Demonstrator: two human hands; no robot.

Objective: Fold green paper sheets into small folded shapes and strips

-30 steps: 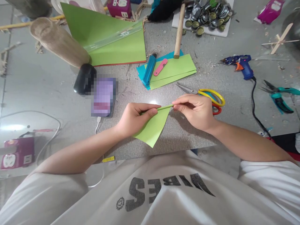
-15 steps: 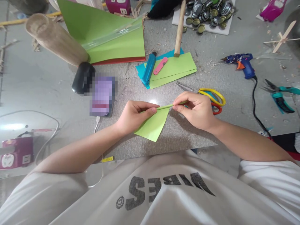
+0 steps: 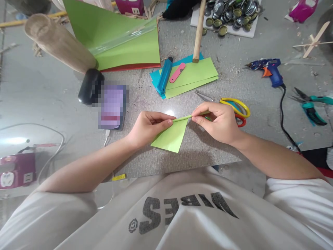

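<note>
A sheet of green paper [image 3: 171, 136] has its upper edge rolled into a thin tube, with the flat part hanging toward my body. My left hand [image 3: 152, 127] pinches the left part of the roll between thumb and fingers. The right end of the roll is pinched by my right hand [image 3: 215, 121]. Scissors [image 3: 235, 107] with yellow and red handles lie just behind and beside my right hand, partly covered. Beyond my hands, a blue cutter [image 3: 164, 77] and a pink folding blade [image 3: 177, 73] rest on cut green and blue paper strips [image 3: 194, 74].
A phone [image 3: 112, 107], a black case [image 3: 91, 86] and a wooden cylinder [image 3: 61, 45] stand left. Behind are a large green sheet [image 3: 125, 48], a wooden stick [image 3: 199, 33] and bottle caps [image 3: 229, 17]. A glue gun [image 3: 272, 71] and pliers [image 3: 309, 106] lie right.
The loose flap of the green paper has turned slightly to the right and looks a little shorter. Both hands keep their pinch in nearly the same place.
</note>
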